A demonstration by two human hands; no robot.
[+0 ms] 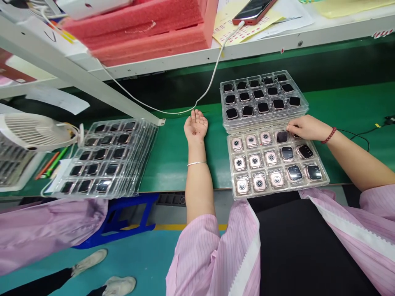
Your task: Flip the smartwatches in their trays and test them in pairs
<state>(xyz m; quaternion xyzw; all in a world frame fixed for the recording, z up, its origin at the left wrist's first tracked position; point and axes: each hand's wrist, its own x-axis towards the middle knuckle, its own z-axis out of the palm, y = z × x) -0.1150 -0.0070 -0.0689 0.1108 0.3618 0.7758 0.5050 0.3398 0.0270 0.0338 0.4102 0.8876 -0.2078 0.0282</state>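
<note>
My left hand (196, 126) rests palm up on the green bench, its fingers stretched out, with a few tiny dark reddish bits lying in the palm. My right hand (304, 127) bends over the top right corner of a clear plastic tray (279, 186), thumb and fingers pressed together; what they pinch is hidden. Beneath that hand, a smartwatch at the corner is partly covered. Left in the tray lie pink smartwatches (254, 160) with round sensor backs up. On its right side, smartwatches (287, 153) show dark screens.
Behind stands a stack of clear trays (265, 119) with dark-screened watches. More stacked trays (135, 164) and a white fan (33, 129) are at left. A white cable (212, 78) hangs from a phone (253, 11) on the shelf. A co-worker's pink sleeve (52, 224) shows lower left.
</note>
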